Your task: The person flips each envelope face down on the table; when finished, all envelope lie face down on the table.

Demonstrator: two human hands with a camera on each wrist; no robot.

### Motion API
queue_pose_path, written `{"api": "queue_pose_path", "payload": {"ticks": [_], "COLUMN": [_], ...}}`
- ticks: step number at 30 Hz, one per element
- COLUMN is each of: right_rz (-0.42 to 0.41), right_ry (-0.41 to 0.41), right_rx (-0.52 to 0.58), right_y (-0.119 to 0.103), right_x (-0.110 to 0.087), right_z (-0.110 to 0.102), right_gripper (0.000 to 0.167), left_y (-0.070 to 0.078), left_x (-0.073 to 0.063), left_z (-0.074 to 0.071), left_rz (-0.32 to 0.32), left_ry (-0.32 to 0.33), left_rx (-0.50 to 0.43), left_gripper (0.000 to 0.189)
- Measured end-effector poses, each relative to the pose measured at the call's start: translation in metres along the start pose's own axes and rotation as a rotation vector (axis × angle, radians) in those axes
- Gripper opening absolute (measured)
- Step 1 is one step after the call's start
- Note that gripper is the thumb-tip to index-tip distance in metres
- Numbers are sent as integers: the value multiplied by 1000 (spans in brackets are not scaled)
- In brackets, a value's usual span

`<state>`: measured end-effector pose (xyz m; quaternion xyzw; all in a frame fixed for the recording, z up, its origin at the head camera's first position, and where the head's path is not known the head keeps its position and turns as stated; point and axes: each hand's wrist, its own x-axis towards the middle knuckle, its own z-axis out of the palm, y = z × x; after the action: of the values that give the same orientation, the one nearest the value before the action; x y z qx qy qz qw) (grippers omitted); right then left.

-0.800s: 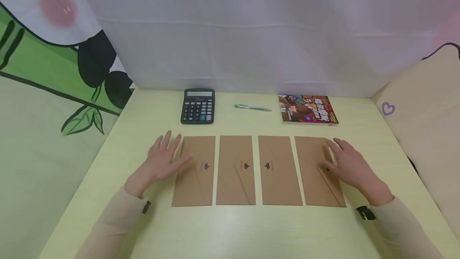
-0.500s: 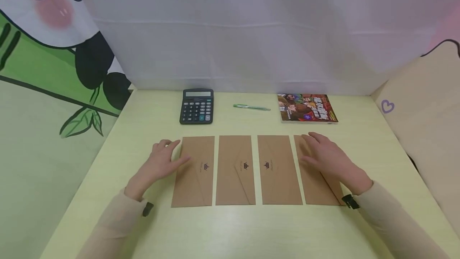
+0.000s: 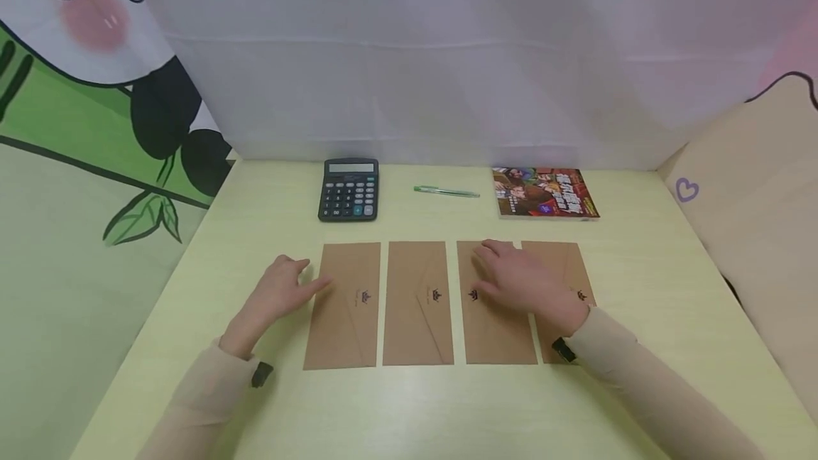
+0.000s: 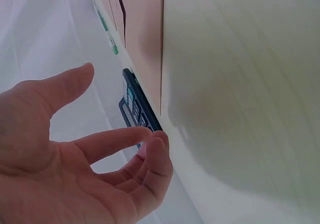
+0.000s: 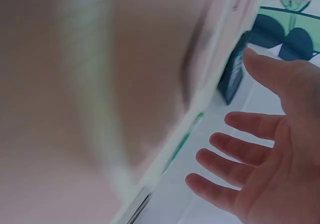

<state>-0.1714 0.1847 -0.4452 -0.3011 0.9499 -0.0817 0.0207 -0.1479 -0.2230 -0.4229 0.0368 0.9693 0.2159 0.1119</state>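
Observation:
Several brown paper envelopes lie side by side in a row on the table, each with a small dark crown print. My left hand (image 3: 275,293) hovers at the left edge of the leftmost envelope (image 3: 345,332), thumb out over it and the other fingers loosely bent, holding nothing. In the left wrist view the gap between thumb and fingers shows bare. My right hand (image 3: 527,282) is over the third envelope (image 3: 492,339) from the left, its wrist across the rightmost envelope (image 3: 554,258). The right wrist view shows its fingers (image 5: 225,166) spread and holding nothing. The second envelope (image 3: 412,318) lies uncovered.
Behind the row, a black calculator (image 3: 348,190) lies at left, a green pen (image 3: 446,192) in the middle and a colourful book (image 3: 545,193) at right. A white cloth (image 3: 409,91) hangs at the table's back edge; printed panels stand on both sides.
My right hand has swept left from the rightmost envelope to over the third one. My left hand has stayed near the leftmost envelope while its fingers bent in. The envelopes look unmoved.

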Motion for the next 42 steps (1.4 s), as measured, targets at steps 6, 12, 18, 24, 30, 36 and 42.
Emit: {"api": "queue_pose_path", "payload": {"ticks": [6, 12, 18, 24, 30, 36, 42], "right_rz": [-34, -96, -102, -103, -97, -88, -112], "right_ry": [11, -12, -93, -128, -147, -188, -206], "right_rx": [29, -17, 21, 8, -25, -116, -161], "right_y": [-33, -56, -78, -99, -118, -136, -144], "right_x": [26, 50, 62, 70, 79, 84, 86], "right_z": [-7, 0, 9, 8, 16, 20, 21], "right_gripper": [68, 62, 64, 67, 71, 75, 74], "left_y": [-2, -2, -3, -3, -3, -3, -2], "left_x": [2, 2, 2, 3, 5, 5, 5], "left_z": [2, 4, 8, 10, 11, 13, 13], "left_rz": [-22, -73, -119, -128, -116, -119, -124], "left_ry": [-19, -28, -12, -24, -28, -33, -33], "left_rx": [-5, -24, -34, -49, -41, -55, -59], "left_gripper": [68, 66, 64, 56, 58, 59, 58]}}
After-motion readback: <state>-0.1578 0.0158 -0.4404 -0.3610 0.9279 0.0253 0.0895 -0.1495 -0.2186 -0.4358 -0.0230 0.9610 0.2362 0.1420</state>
